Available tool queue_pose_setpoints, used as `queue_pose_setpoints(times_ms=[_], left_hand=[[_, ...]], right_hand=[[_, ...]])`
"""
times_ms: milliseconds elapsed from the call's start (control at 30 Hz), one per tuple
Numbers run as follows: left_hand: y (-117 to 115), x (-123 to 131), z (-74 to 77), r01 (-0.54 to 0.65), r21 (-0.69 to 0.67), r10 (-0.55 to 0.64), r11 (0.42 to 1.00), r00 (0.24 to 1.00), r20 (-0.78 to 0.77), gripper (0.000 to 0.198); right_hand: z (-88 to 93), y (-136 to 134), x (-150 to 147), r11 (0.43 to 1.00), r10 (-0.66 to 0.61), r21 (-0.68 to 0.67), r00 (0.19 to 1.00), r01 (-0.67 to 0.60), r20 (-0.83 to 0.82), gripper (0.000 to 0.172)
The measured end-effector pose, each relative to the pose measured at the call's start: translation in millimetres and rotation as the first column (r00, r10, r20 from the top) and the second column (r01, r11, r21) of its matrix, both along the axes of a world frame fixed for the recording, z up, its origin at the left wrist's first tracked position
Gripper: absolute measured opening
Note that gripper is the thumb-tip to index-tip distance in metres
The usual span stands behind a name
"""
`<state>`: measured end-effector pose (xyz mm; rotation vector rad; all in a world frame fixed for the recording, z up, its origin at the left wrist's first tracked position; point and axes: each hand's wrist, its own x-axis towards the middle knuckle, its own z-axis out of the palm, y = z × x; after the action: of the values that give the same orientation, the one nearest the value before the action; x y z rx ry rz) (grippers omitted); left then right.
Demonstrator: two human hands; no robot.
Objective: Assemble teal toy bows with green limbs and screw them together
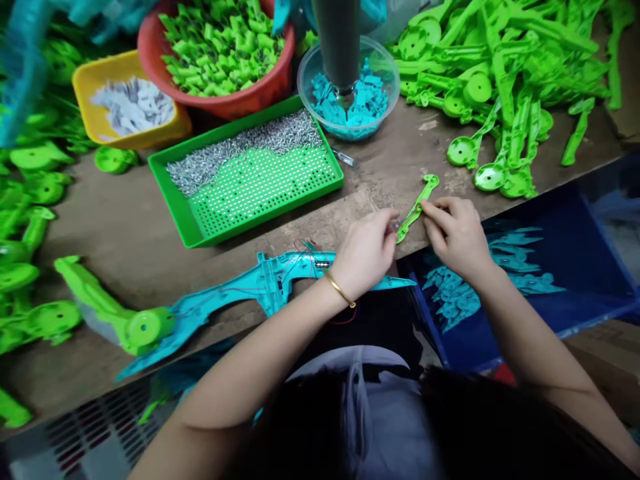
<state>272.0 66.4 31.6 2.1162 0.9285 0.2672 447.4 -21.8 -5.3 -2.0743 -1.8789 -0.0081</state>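
Note:
My right hand (457, 233) pinches the edge of a slim bright-green plastic part (419, 205) at the table's front edge. Close to that part's lower end, the fingers of my left hand (365, 250) are closed; what they hold is mostly hidden by the hand. Beneath my left wrist lies a long turquoise plastic shell half (227, 293) with thin red wires, a small circuit board (309, 246) and a dark coil-like piece in it. A green arm with a round hub (146, 328) is joined to the shell's left end.
A green perforated tray (260, 193) holds many screws. Behind stand a yellow tub (137, 138), a red basin (220, 105) and a clear bowl (306, 90) under a dark vertical post (338, 40). Green parts (480, 87) are heaped right and left. A blue crate (575, 267) sits below the right edge.

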Motion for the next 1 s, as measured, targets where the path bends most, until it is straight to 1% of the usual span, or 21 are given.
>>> queue_pose_setpoints(times_ms=[67,167,233,333,433,500,600,733,867,933,1000], left_hand=[[1,-6,-2.8,-0.072,-0.066,0.077,0.995,0.994,0.078,0.021],[1,-8,-8.1,-0.087,-0.087,0.100,0.992,0.983,0.157,0.014],[1,-7,-10.7,-0.079,-0.062,0.089,0.995,0.979,0.183,0.014],[2,-4,-13.2,-0.046,-0.018,0.049,0.999,0.978,0.203,0.013],[3,-1,-15.1,-0.012,0.005,0.010,1.000,0.979,0.205,0.013],[3,0,-16.1,0.014,0.019,-0.017,1.000,0.980,0.198,0.014],[4,1,-16.0,0.060,0.069,-0.070,0.996,0.985,0.159,0.014],[4,0,-11.6,0.145,0.144,-0.151,0.979,0.988,0.030,0.016],[3,0,-5.0,0.251,0.175,-0.230,0.952,0.964,-0.131,0.023],[3,0,-2.9,0.275,0.175,-0.241,0.945,0.952,-0.190,0.024],[3,0,-2.4,0.277,0.163,-0.240,0.947,0.947,-0.214,0.023]], right_hand=[[2.2,-1,-3,1.000,0.014,0.017,0.999,-0.013,-0.042,0.037],[2.7,-1,-11,0.995,0.044,0.094,0.995,-0.036,-0.086,0.031],[0.2,-1,-16,0.989,0.069,0.135,0.993,-0.056,-0.091,0.024],[-5.9,-1,-22,0.982,0.083,0.178,0.992,-0.064,-0.097,0.018],[-10.0,-3,-25,0.978,0.065,0.205,0.991,-0.040,-0.118,0.016],[-9.6,-5,-26,0.981,0.053,0.191,0.991,-0.028,-0.123,0.017],[-4.7,-8,-26,0.988,0.073,0.149,0.984,-0.048,-0.165,0.019],[1.7,-10,-26,0.974,0.144,0.209,0.944,-0.083,-0.295,0.023],[-0.2,-12,-27,0.959,0.179,0.262,0.943,-0.104,-0.280,0.017],[-2.6,-12,-28,0.957,0.182,0.270,0.942,-0.104,-0.281,0.014],[-4.7,-12,-30,0.957,0.187,0.270,0.941,-0.109,-0.282,0.013]])
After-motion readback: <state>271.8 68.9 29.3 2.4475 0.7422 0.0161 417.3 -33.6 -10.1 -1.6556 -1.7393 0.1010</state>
